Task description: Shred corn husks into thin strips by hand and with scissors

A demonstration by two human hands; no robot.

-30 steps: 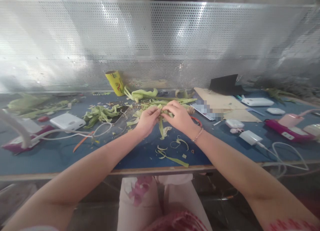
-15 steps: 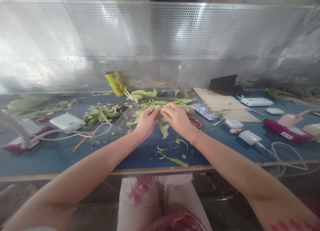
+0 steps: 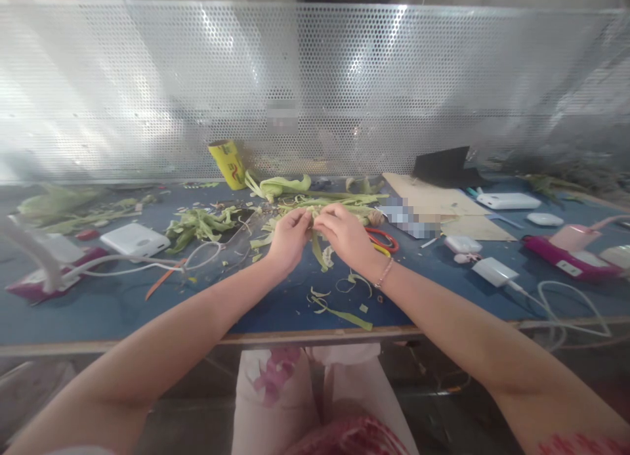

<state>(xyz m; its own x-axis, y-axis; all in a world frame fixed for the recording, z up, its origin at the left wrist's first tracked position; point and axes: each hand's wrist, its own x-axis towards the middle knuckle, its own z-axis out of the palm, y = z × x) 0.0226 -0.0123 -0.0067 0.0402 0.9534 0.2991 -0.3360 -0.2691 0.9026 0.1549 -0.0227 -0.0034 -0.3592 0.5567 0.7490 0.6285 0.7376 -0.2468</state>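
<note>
My left hand (image 3: 289,240) and my right hand (image 3: 343,236) meet over the middle of the table. Both have their fingertips pinched on a pale green corn husk (image 3: 317,250), whose strip hangs down between them. The fingers hide most of the held part. Just past my hands, long green husk pieces (image 3: 339,199) lie in a loose pile. Nearer to me, thin husk scraps (image 3: 344,317) are scattered. Beside my right wrist rest red-handled scissors (image 3: 386,241), partly hidden, with something yellow (image 3: 380,250) by them.
A yellow cup-like tube (image 3: 228,166) leans near the perforated metal screen (image 3: 325,81). Leafy husk shreds (image 3: 199,226) and a white power bank (image 3: 135,240) are on the left. Cardboard (image 3: 433,195), a white charger (image 3: 495,271), cables and a magenta power strip (image 3: 566,257) are on the right.
Both hands stay pinched together on the husk, with only slight finger movement. My right hand has shifted a little, and more of the yellow item beside it shows.
</note>
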